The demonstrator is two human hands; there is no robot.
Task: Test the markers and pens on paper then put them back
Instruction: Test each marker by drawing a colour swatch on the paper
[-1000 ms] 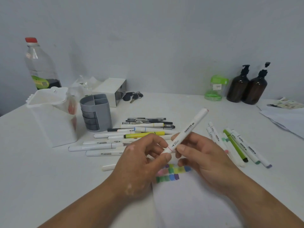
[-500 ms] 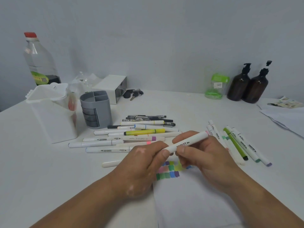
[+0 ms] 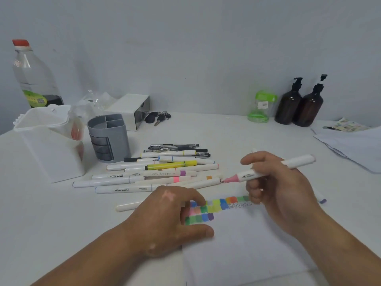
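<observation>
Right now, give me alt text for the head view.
A person's right hand holds an uncapped pink-tipped marker near a white paper with rows of colour swatches, while the left hand rests on the paper. Behind lie a pile of markers and pens and a grey organiser on a white table.

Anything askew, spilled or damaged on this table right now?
No spill or damage shows. One oddity: the amber bottle nearest the papers has its pump head raised well above its collar, unlike its neighbour. Loose markers and the uncapped pink marker in the right hand fit the task.
</observation>
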